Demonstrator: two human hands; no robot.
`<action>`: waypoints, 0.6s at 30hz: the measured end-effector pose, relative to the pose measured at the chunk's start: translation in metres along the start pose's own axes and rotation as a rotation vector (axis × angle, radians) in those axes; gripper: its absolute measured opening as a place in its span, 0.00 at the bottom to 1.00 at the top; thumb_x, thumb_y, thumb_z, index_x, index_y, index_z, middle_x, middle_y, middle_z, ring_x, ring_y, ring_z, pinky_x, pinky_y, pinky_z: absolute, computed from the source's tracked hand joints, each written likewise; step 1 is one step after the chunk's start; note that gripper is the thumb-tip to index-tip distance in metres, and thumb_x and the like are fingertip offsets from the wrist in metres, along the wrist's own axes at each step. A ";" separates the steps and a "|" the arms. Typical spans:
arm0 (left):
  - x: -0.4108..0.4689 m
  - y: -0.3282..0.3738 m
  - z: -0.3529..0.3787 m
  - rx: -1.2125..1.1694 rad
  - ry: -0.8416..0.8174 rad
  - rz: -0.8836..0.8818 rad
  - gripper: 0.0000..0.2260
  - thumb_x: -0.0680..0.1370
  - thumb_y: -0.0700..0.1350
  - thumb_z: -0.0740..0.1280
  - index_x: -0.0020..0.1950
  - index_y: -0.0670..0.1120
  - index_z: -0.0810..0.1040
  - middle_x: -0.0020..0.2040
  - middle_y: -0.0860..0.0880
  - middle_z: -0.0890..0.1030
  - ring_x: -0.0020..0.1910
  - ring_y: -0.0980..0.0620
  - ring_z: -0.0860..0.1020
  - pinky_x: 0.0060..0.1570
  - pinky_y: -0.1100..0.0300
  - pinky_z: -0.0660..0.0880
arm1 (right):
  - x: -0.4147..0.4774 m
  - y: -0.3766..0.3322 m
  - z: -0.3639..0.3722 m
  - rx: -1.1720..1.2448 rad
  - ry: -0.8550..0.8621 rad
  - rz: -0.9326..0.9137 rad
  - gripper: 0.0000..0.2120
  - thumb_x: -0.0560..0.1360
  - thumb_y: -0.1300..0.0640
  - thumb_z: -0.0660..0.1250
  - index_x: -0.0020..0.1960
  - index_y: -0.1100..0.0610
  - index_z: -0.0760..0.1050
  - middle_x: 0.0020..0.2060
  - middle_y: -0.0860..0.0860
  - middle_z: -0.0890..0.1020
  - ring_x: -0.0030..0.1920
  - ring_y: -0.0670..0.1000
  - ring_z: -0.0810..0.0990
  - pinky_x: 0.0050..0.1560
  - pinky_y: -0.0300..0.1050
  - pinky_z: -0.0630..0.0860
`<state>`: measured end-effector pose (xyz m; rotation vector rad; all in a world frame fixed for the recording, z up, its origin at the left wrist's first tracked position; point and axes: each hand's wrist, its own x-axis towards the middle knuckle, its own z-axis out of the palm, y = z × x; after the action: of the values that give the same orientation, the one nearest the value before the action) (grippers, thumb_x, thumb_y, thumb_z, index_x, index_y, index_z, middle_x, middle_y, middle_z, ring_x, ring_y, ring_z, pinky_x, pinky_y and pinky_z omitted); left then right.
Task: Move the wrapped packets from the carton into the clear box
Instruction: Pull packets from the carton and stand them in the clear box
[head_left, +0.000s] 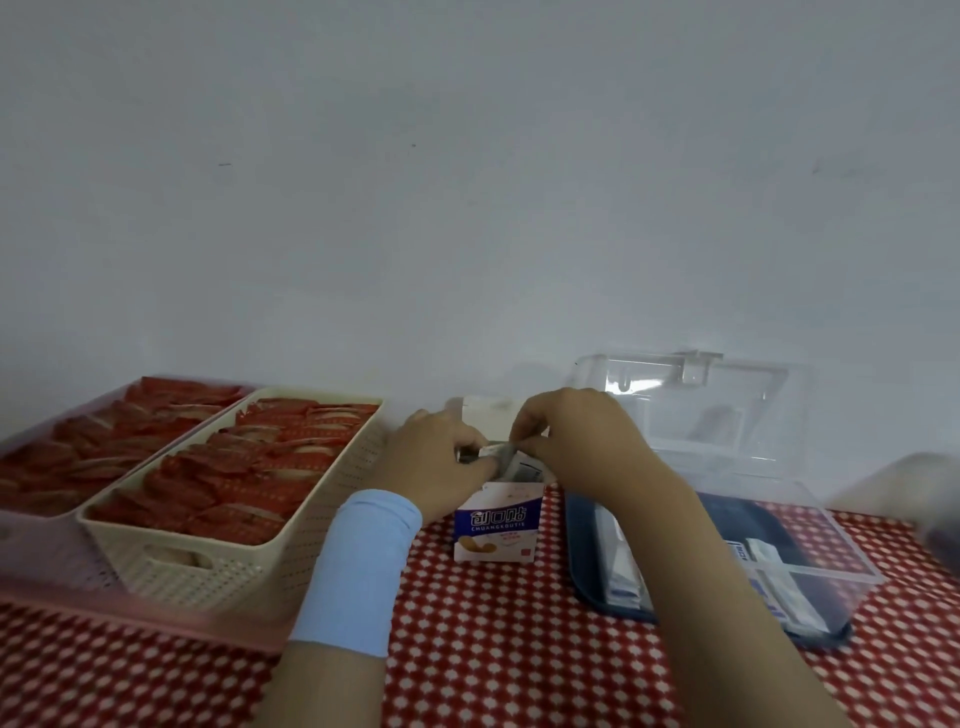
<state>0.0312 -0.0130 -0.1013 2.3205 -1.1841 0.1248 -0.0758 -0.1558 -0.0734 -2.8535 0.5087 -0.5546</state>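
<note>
Head view.
Carton (493, 525): white and blue, upright on the checked counter (519, 649), flap open, standing between the cream basket (234, 571) and the clear box (821, 525).
Left hand (436, 460): fingers curled on the carton's top edge.
Right hand (576, 441): fingers pinching 1 wrapped packet (497, 451) at the carton mouth.
Clear box: lid raised, several packets inside.
Cream basket and pink basket (52, 551): both filled with red sachets (249, 467).
</note>
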 end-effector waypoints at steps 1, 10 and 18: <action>0.002 -0.001 0.003 0.000 0.010 -0.010 0.15 0.77 0.58 0.66 0.36 0.51 0.80 0.40 0.54 0.77 0.46 0.54 0.71 0.40 0.58 0.65 | 0.000 0.001 -0.001 0.059 0.010 0.012 0.04 0.77 0.53 0.69 0.48 0.46 0.82 0.44 0.41 0.83 0.44 0.42 0.78 0.50 0.39 0.75; 0.003 0.001 0.006 0.029 0.073 0.000 0.15 0.79 0.55 0.65 0.34 0.50 0.75 0.43 0.52 0.77 0.48 0.52 0.71 0.47 0.55 0.69 | -0.001 0.006 0.009 0.222 -0.024 0.035 0.07 0.77 0.53 0.70 0.54 0.46 0.81 0.43 0.39 0.79 0.43 0.40 0.78 0.46 0.37 0.76; 0.000 0.005 0.003 -0.093 0.167 -0.031 0.12 0.80 0.54 0.65 0.41 0.48 0.76 0.40 0.49 0.79 0.42 0.51 0.75 0.43 0.56 0.73 | 0.000 0.012 0.009 0.407 0.029 0.112 0.05 0.77 0.53 0.71 0.52 0.47 0.82 0.43 0.41 0.81 0.47 0.43 0.80 0.50 0.42 0.80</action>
<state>0.0266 -0.0169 -0.1012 2.2002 -1.0483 0.2425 -0.0761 -0.1655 -0.0845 -2.4200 0.4916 -0.6015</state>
